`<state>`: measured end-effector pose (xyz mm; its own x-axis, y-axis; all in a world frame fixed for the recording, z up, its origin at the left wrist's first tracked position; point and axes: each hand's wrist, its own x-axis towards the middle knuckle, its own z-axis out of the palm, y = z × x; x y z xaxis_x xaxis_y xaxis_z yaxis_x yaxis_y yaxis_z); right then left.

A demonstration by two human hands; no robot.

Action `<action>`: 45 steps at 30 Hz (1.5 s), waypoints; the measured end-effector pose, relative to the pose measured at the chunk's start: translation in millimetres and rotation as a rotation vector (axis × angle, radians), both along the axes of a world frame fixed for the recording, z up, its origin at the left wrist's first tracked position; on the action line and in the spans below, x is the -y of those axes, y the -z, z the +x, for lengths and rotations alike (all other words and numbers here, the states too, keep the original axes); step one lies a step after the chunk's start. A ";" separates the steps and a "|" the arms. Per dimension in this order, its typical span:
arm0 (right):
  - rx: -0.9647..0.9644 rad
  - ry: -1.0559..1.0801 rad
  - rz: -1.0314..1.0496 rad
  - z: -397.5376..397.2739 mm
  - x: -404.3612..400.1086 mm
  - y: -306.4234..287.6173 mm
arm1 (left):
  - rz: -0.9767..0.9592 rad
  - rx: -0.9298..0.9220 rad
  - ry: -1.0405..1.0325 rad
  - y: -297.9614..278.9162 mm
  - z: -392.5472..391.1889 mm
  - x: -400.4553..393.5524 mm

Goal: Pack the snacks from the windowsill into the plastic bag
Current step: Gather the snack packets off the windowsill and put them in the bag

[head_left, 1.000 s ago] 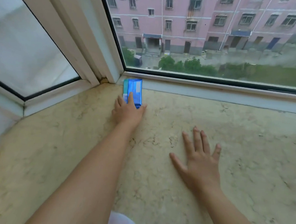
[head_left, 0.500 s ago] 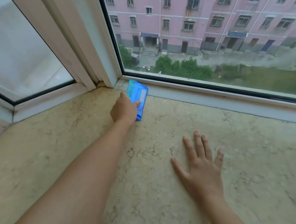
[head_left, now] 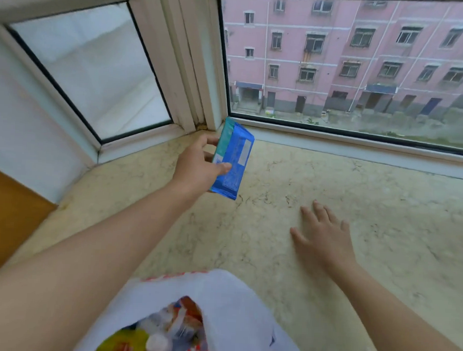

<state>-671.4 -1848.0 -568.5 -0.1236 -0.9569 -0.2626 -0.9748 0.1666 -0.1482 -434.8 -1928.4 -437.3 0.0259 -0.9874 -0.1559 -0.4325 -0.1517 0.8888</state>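
Snacks [head_left: 232, 159] sit pinched in our left hand [head_left: 198, 165], lifted above the windowsill [head_left: 288, 245]. Our right hand [head_left: 322, 233] rests flat there. We should bring them slowly back over the plastic bag [head_left: 231, 309], then let go.

You hold two snack packets [head_left: 232, 159]: one bright blue, one teal. The plastic bag [head_left: 234, 304] is white with red print; the windowsill [head_left: 318, 180] is beige marble, dark-veined.
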 end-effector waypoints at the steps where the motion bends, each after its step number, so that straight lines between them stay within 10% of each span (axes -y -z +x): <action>1: -0.026 -0.022 -0.012 7.0 -10.8 -10.5 | 0.001 -0.028 -0.004 -11.0 4.1 -16.6; 19: 0.059 -0.346 -0.447 110.8 -185.9 -311.1 | 0.193 -0.166 0.004 -165.0 86.1 -283.6; 32: -0.075 -0.443 -0.554 122.8 -262.8 -321.7 | 0.125 0.381 0.013 -104.2 89.8 -312.7; 45: -0.078 -0.330 -0.572 82.5 -310.1 -351.5 | -0.379 0.676 0.110 -210.2 30.5 -366.3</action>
